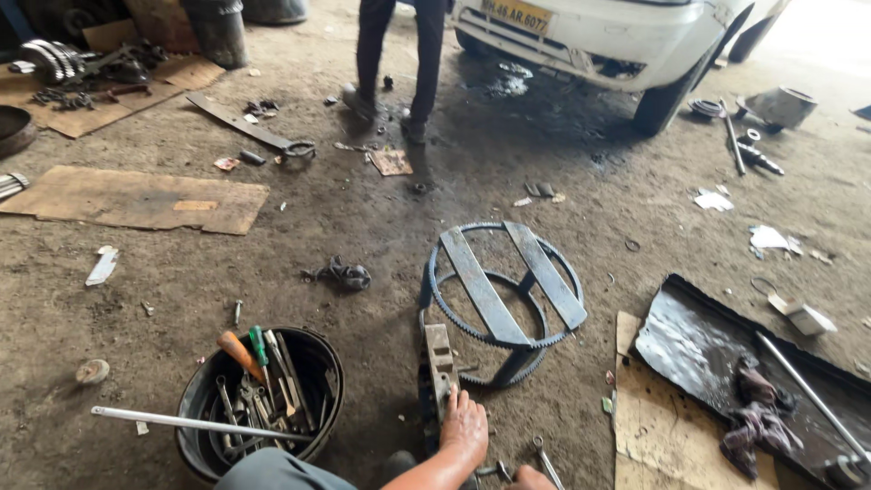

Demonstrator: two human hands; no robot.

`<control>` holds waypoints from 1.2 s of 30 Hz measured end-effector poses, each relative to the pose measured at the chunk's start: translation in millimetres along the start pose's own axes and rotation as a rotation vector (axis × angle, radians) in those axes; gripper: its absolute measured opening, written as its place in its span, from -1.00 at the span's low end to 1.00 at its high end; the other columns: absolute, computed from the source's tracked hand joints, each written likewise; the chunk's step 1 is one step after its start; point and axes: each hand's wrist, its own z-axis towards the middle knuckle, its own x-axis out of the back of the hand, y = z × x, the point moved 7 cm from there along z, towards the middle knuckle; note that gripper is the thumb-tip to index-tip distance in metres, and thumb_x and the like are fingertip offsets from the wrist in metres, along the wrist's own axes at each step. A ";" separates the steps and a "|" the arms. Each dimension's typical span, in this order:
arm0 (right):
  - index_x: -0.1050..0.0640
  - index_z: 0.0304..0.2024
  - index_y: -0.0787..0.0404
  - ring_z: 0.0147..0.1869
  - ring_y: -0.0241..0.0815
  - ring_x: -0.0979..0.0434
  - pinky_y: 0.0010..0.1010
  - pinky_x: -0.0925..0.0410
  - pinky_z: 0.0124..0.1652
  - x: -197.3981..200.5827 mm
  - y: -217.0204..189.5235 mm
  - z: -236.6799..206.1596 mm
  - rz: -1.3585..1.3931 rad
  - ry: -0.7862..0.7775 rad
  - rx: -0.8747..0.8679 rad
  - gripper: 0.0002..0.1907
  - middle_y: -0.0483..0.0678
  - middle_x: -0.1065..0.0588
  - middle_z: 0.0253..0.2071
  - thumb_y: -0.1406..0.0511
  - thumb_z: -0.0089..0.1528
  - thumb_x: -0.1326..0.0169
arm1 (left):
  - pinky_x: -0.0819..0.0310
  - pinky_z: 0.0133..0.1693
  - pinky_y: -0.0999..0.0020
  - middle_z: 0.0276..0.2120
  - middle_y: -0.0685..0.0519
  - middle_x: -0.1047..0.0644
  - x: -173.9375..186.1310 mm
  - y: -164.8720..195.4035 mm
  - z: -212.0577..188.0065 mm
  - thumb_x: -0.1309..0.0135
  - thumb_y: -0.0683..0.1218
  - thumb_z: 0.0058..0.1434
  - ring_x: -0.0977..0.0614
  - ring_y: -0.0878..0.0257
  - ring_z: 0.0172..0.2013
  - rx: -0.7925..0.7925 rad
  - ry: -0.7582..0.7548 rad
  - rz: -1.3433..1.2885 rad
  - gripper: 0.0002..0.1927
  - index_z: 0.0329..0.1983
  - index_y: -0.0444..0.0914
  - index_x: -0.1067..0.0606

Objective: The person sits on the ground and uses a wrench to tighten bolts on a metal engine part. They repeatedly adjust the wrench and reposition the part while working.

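Resting at bottom centre of the frame, one hand [464,426] lies flat, fingers together, on a metal block [439,363] beside the toothed ring stand [504,295]; which hand cannot be told. Another hand [531,478] shows at the bottom edge, grip unclear, near wrenches [547,461]. Tool bucket [318,349] sits lower left.
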 end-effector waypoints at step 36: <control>-0.56 -0.19 0.22 -0.03 0.26 -0.54 -0.04 -0.41 -0.05 -84.0 25.7 -78.4 0.634 0.396 0.013 -0.79 0.17 -0.57 -0.19 0.23 0.27 0.00 | 0.31 0.42 -0.15 -0.02 -0.19 -0.53 -33.2 37.2 12.5 -0.16 -0.08 0.06 -0.36 -0.08 0.27 -0.202 0.171 -0.040 -0.57 -0.02 -0.38 -0.50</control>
